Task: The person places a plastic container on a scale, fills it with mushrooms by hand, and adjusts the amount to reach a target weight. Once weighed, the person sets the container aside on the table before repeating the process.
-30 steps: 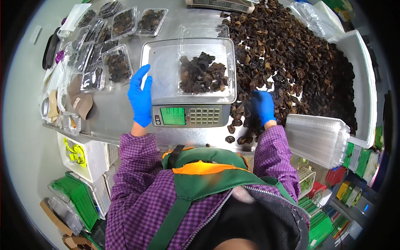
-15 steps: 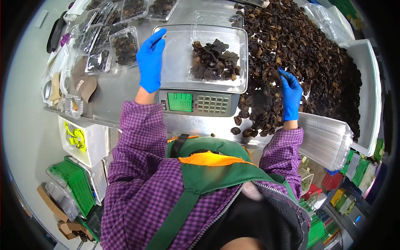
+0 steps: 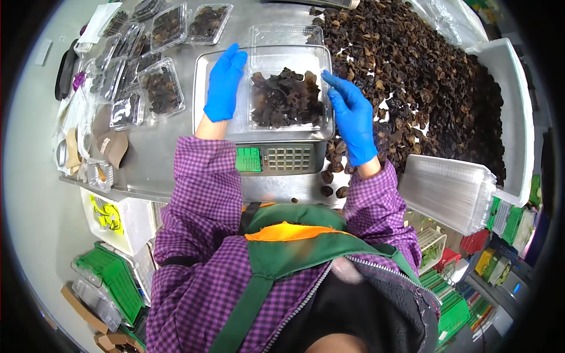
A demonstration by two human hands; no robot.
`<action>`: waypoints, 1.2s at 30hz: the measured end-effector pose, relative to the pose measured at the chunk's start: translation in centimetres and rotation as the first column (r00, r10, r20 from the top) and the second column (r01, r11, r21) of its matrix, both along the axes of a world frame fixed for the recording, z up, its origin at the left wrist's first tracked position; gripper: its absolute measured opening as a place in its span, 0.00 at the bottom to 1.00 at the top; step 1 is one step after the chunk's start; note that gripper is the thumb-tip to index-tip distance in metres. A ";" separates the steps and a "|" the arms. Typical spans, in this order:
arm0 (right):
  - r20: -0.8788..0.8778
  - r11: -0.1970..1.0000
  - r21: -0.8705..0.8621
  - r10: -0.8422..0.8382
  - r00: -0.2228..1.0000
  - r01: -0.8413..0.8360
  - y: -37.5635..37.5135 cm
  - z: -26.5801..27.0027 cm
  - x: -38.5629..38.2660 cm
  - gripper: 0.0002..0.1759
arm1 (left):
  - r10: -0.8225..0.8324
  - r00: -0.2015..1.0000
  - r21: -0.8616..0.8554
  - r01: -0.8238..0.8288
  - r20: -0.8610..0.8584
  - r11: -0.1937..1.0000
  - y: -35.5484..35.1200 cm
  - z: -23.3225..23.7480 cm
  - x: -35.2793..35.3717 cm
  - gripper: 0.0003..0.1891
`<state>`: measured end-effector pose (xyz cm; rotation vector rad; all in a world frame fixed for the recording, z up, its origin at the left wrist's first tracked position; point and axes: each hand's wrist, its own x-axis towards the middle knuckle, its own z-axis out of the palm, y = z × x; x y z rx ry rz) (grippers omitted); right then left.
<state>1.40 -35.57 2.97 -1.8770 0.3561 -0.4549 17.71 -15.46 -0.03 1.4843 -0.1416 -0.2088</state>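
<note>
Centrally, a clear clamshell tray (image 3: 256,122) sits on the scale pan (image 3: 231,133), filled with dark dried mushrooms (image 3: 286,99). Its open lid (image 3: 286,36) is hinged at the far side and points to 12 o'clock, so the long axis of tray plus lid runs 12 to 6.

Left hand (image 3: 224,85), in a blue glove, is at the tray's 9 o'clock. It lies open and flat on the pan just beside the left wall, fingers toward 12, holding nothing. Right hand (image 3: 351,117), also in a blue glove, is at 3 o'clock. It is open with fingers stretched, the tips at the tray's right rim, gripping nothing.

The scale display (image 3: 249,159) is at 6 o'clock, lit green. A big loose mushroom pile (image 3: 424,88) covers the counter (image 3: 159,159) from 1 to 3 o'clock. Filled packs (image 3: 159,88) are at 9 to 10 o'clock, and a stack of empty clamshells (image 3: 450,191) is at 4 o'clock.
</note>
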 end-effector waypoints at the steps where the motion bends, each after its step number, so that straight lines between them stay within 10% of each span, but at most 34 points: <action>1: -0.052 0.999 0.030 -0.023 0.998 0.025 -0.3 0.3 -0.7 0.15 | -0.061 0.984 -0.068 0.050 -0.168 0.996 -0.1 -0.5 0.6 0.24; 3: -0.068 0.995 0.086 -0.050 0.996 0.055 -1.0 -0.1 -2.3 0.15 | -0.132 0.935 -0.145 0.088 -0.331 0.986 -0.3 -1.1 1.3 0.24; 9: -0.116 0.980 0.146 -0.118 0.986 0.135 -1.4 -1.1 -5.4 0.14 | 0.087 0.993 -0.076 -0.093 -0.076 0.993 1.6 0.4 2.0 0.22; 16: -0.002 0.785 -0.604 0.167 0.986 -0.134 -1.5 1.2 2.1 0.25 | 0.104 0.995 -0.053 -0.103 0.010 0.993 3.3 2.9 0.8 0.20; 19: -0.131 0.508 -0.818 0.295 0.946 -0.272 -2.3 -0.3 5.1 0.22 | 0.095 0.995 -0.077 -0.092 0.031 0.993 3.4 2.3 0.5 0.19; 22: -0.187 0.501 -0.796 0.331 0.925 -0.340 -3.4 -1.5 6.5 0.22 | 0.114 0.993 -0.078 -0.112 0.013 0.991 3.6 1.9 0.5 0.19; 29: -0.071 0.805 -0.545 0.233 0.970 -0.234 -2.9 0.5 4.4 0.13 | 0.013 0.998 -0.018 -0.014 -0.057 1.000 2.1 -0.6 1.9 0.20; 31: -0.074 0.882 -0.439 0.154 0.985 -0.171 -3.2 1.1 3.5 0.14 | -0.131 0.930 -0.219 0.056 -0.344 0.974 0.6 -1.7 2.3 0.21; 36: -0.110 0.949 -0.316 -0.043 0.993 0.006 -6.6 -0.3 0.1 0.20 | -0.251 0.891 -0.512 0.024 -0.378 0.858 -1.6 -2.3 4.6 0.23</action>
